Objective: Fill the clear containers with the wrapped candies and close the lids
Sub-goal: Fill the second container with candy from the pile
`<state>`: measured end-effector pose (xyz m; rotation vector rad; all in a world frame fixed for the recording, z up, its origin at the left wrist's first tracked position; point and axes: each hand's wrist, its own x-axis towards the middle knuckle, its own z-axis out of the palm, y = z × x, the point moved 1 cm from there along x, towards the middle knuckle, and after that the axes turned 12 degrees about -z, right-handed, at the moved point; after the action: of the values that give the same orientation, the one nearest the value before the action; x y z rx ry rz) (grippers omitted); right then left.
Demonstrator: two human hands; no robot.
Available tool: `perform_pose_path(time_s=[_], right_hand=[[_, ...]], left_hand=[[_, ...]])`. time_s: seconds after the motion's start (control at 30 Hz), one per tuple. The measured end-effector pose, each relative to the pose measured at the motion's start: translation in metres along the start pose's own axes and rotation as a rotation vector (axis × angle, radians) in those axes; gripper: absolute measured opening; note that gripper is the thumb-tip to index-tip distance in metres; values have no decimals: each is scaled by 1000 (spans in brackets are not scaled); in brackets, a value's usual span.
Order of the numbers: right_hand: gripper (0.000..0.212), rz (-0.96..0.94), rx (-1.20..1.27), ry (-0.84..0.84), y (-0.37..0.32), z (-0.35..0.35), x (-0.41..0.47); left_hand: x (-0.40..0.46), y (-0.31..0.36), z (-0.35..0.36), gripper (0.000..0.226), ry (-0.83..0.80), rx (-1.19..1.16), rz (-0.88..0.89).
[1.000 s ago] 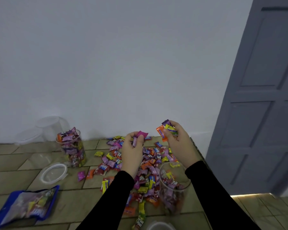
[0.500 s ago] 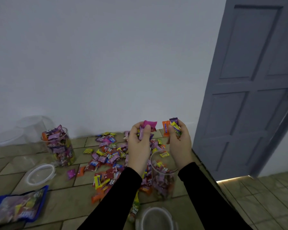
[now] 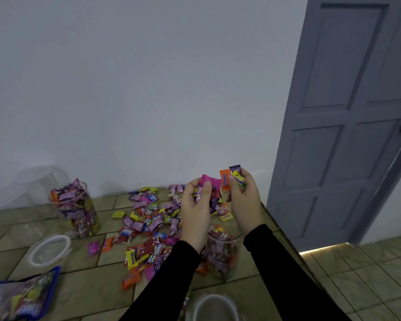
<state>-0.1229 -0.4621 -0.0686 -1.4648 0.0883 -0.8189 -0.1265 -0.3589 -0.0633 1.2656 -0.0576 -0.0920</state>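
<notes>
Hands (image 3: 196,212) (image 3: 245,205) gripping crinkly foil candies (image 3: 232,180), cylindrical clear jar (image 3: 221,256) seemingly part-filled below

The wrapped candies (image 3: 148,218) wear glossy, crinkled foil-like wrappers. The containers (image 3: 75,212) and the loose lid (image 3: 50,250) are clear, smooth plastic. The tiled surface (image 3: 97,290) under them looks matt, the wall (image 3: 148,89) flat-painted, the door (image 3: 347,112) satin grey.

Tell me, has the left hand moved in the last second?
Yes. The left hand, holding candies, has shifted right toward the open jar; its wrist now overlaps the jar's left rim.
</notes>
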Motion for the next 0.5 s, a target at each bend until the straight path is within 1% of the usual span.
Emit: perform_pose_path(time_s=[0.2, 0.5], right_hand=[[28, 14, 16, -1, 3, -2, 3], [28, 25, 20, -7, -1, 0, 1]], left_hand=[[-4, 4, 5, 4, -29, -35, 11], [-2, 1, 1, 6, 27, 33, 34]])
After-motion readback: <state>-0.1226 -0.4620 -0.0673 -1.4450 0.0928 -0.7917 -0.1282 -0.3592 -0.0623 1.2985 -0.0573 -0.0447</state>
